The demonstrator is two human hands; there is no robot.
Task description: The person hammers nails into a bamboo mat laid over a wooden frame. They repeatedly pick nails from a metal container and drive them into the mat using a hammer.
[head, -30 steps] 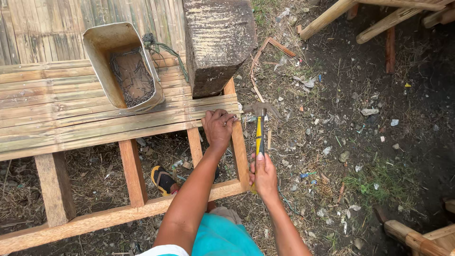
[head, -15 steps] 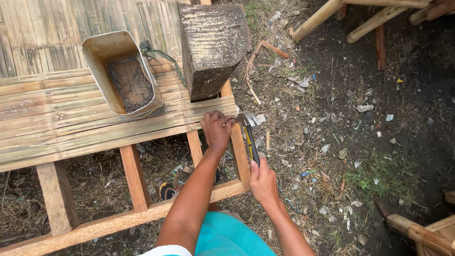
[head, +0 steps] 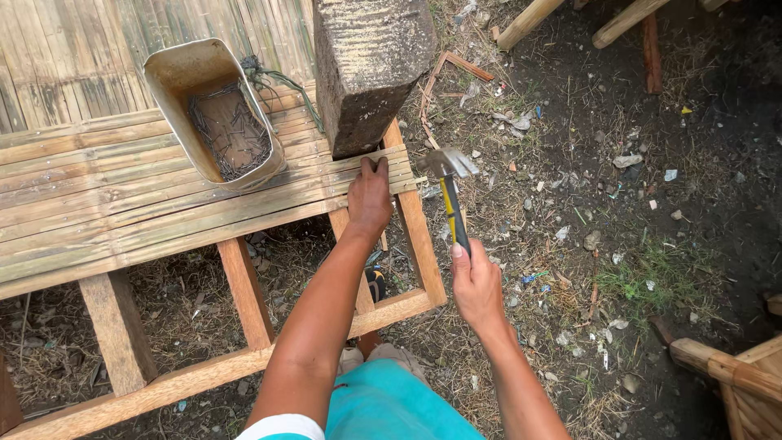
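My left hand (head: pixel 369 198) presses flat on the end of the bamboo slats (head: pixel 163 204) laid over a wooden frame (head: pixel 419 236), fingers near the slats' right edge. A claw hammer (head: pixel 450 191) with a yellow and black handle is gripped in my right hand (head: pixel 477 282); its steel head hangs just right of the slat ends, beside the frame's end rail. A heavy weathered wooden block (head: pixel 371 65) stands on the slats just above my left hand.
A cut-open metal can (head: pixel 213 110) full of nails lies on the slats at the left, with green cord beside it. Littered dirt and grass spread to the right. Poles (head: pixel 570 16) lie at the top, more timber (head: pixel 733 367) at bottom right.
The hammer head has swung from upright near my right hand over toward the slat ends. My left hand has slid up onto the slats' edge.
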